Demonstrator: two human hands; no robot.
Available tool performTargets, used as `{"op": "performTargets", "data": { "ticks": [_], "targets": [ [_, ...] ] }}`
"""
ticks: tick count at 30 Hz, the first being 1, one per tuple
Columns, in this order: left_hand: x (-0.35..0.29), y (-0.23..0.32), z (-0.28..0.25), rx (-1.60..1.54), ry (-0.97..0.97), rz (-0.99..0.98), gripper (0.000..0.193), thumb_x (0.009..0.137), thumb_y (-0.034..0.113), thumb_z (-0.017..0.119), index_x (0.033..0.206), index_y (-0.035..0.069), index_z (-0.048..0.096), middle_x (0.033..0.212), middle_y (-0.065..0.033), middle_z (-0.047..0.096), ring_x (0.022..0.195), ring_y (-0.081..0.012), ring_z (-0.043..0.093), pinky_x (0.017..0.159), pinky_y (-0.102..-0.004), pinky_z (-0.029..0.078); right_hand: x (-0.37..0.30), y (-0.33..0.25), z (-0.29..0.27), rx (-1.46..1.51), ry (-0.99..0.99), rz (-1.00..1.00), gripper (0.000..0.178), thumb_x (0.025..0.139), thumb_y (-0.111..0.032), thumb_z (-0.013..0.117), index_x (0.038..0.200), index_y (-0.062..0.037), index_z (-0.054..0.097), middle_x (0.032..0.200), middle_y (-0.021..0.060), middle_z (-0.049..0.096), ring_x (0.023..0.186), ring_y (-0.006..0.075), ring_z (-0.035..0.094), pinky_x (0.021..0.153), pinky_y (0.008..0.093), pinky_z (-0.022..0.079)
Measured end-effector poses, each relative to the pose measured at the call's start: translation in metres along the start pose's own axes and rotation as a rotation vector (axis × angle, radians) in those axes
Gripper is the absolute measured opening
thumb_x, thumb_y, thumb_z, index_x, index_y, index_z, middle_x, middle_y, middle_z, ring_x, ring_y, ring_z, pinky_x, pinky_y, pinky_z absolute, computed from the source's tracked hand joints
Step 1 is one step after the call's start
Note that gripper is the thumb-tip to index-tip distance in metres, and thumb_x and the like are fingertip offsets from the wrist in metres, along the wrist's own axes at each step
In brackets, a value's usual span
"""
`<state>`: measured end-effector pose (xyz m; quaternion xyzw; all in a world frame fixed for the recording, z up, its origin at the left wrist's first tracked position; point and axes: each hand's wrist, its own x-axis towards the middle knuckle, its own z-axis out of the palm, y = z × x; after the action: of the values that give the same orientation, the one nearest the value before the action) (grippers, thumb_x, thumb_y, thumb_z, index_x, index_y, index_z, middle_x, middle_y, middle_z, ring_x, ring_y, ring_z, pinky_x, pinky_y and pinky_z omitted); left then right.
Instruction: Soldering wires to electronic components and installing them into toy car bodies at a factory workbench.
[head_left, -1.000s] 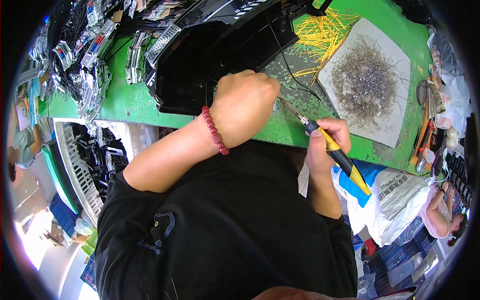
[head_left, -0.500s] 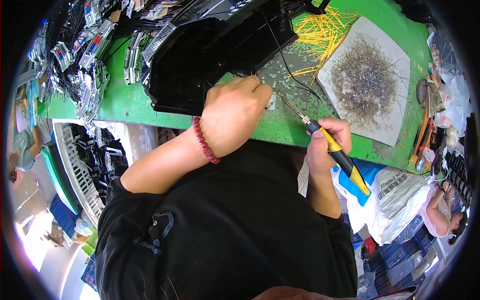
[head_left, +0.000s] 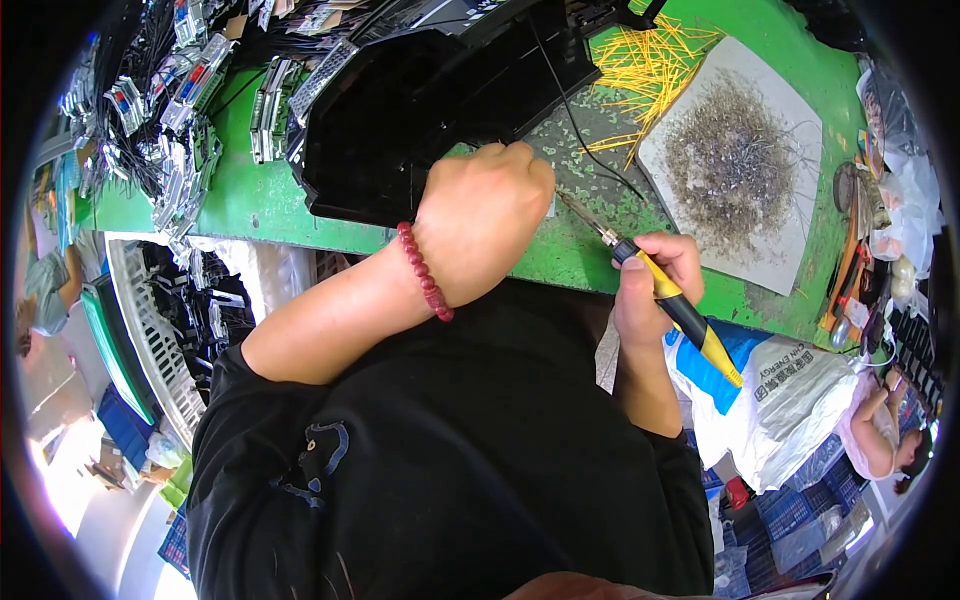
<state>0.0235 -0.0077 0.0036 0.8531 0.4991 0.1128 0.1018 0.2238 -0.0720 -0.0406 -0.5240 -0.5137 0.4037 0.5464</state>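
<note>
A housing (head_left: 385, 115) lies at far centre on a bench (head_left: 560, 255), wired parts (head_left: 185, 150) heaped to its left and loose strands (head_left: 650, 65) to its right. At its near side is the left hand (head_left: 487, 215); farther right, the right hand (head_left: 655, 290) holds a soldering iron (head_left: 685, 312). Beyond, scraps (head_left: 735, 160) cover a slab (head_left: 785, 265), tools (head_left: 850, 260) to its right.

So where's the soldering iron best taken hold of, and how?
Probably pen-style by its thick handle, from the lower right, as the right hand does: the handle slopes that way, while the metal tip points toward the left hand.
</note>
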Motion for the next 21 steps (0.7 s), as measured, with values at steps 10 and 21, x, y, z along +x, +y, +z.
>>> {"op": "performTargets", "data": {
  "ticks": [10,21],
  "targets": [
    [0.0042,-0.0013,-0.0052,-0.012,-0.088,-0.007,0.006,0.079,0.009,0.061,0.074,0.006,0.057,0.077,-0.007,0.06,0.076,-0.0253,0.064,0.06,-0.0361,0.051,0.0029,-0.0019,0.0024,0.043,0.014,0.056,0.013,0.082,-0.005,0.06,0.091,0.0026,0.054,0.08,0.0084,0.059,0.065,0.0115,0.058,0.064,0.0232,0.048],
    [0.0033,-0.0023,-0.0052,-0.048,-0.071,-0.003,0.007,0.078,0.009,0.061,0.074,0.006,0.056,0.076,-0.0075,0.059,0.075,-0.026,0.064,0.06,-0.0368,0.051,0.0035,-0.0001,0.0074,0.119,0.098,-0.025,0.024,0.082,-0.017,0.066,0.091,0.0019,0.054,0.077,0.0085,0.057,0.06,0.0119,0.056,0.058,0.0233,0.047]
  ]
}}
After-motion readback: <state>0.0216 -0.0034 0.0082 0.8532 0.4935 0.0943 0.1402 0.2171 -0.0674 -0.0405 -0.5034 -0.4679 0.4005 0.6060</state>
